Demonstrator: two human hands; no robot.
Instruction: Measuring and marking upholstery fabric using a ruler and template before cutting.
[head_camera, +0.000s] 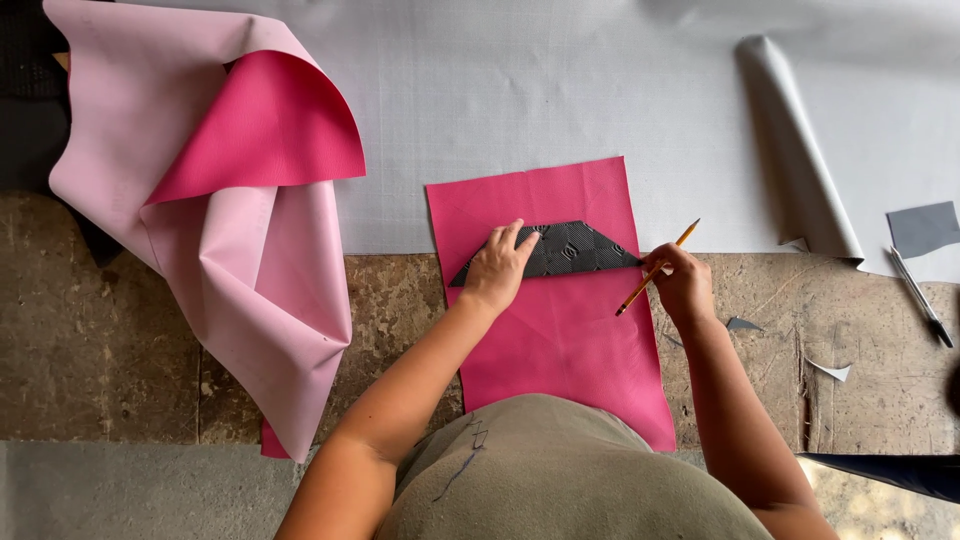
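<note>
Nearest the camera, the person's olive-grey shirt (560, 480) is filling the bottom edge, with both bare forearms reaching forward from it. The left hand (497, 268) is lying flat, fingers spread, pressing down on the left part of a black patterned template (575, 250), a flat trapezoid piece with a long lower edge. The template is lying across the upper half of a bright pink sheet (560, 320), which is sitting partly on the desk (110, 330) and partly on a wide white sheet (540, 90) covering the far half of the desk. The right hand (682, 283) is pinching a yellow pencil (657, 268), fingers closed around it, tip pointing down and left, just beside the template's right corner; whether the tip is touching the sheet cannot be told. The pencil's upper end is sticking out up and to the right.

To the left, a big pink material piece (240, 260) is lying crumpled, pale back side showing and one corner curling over to show the bright face. To the right, the white sheet's edge is curling into a loose roll (800, 160). Far right, a small grey square (922, 228) is lying on the white sheet, with a pen (920, 297) just below it. Small pale scraps (830, 370) are lying on the worn stone-like desk surface near the right forearm.
</note>
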